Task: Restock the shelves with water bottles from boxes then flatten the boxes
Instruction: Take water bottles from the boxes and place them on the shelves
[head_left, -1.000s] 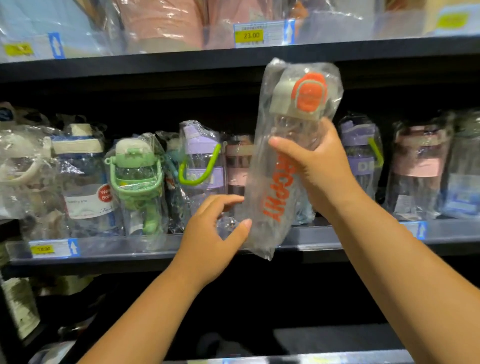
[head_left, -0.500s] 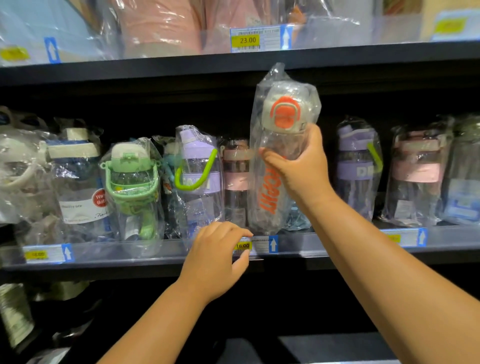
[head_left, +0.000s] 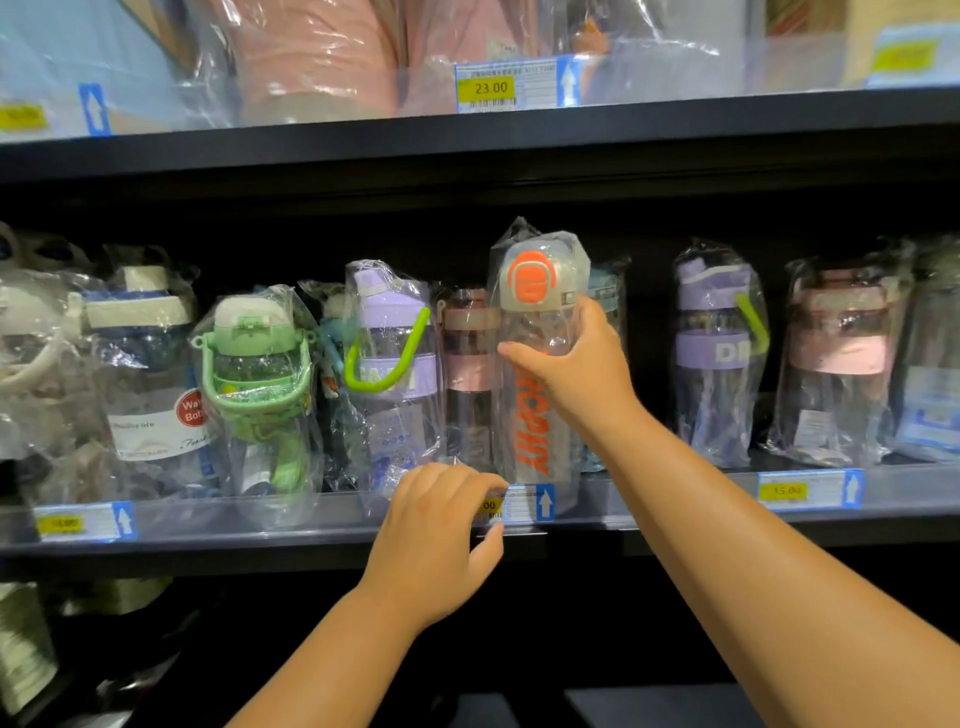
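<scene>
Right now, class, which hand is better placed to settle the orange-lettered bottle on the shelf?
The right hand: it grips the orange-lettered bottle around its upper body. The left hand sits lower, pinching the price label on the shelf edge.

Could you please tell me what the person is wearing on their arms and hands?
Nothing worn shows. The left forearm and right forearm are bare, with no sleeve in view. The left hand and right hand have no gloves, and no ring, watch or bracelet is visible.
</scene>
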